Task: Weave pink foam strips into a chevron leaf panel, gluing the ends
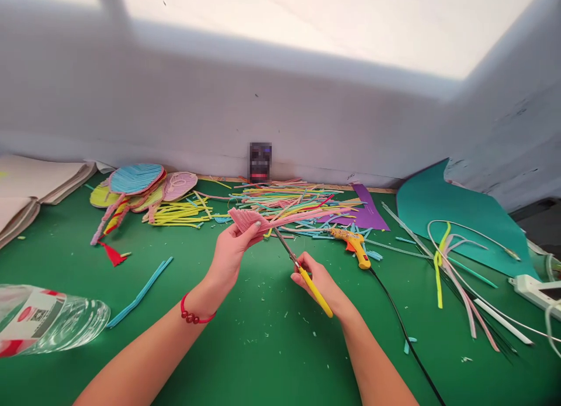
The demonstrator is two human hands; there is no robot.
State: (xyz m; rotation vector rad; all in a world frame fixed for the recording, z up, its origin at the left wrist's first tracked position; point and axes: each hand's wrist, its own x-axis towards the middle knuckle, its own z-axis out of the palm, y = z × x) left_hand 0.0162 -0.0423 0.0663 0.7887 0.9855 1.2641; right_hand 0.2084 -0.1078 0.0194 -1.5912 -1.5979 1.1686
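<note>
My left hand [228,253] pinches a pink piece made of chenille stems [245,219] laid side by side, with loose stem ends sticking out to the right. In my right hand [322,282] is a pair of scissors with yellow handles [316,292]. The blades point up and left, and their tips reach the pink stems just right of my left fingers. Whether the blades touch the stems I cannot tell. Behind both hands lies a pile of loose coloured chenille stems [289,197].
A yellow glue gun [358,251] with a black cord lies to the right. Finished-looking stem fans [137,178] are at the left, near a clear bottle [83,324] on its side. Teal sheet [456,219], purple sheet [370,210] and a power strip [537,292] lie farther right.
</note>
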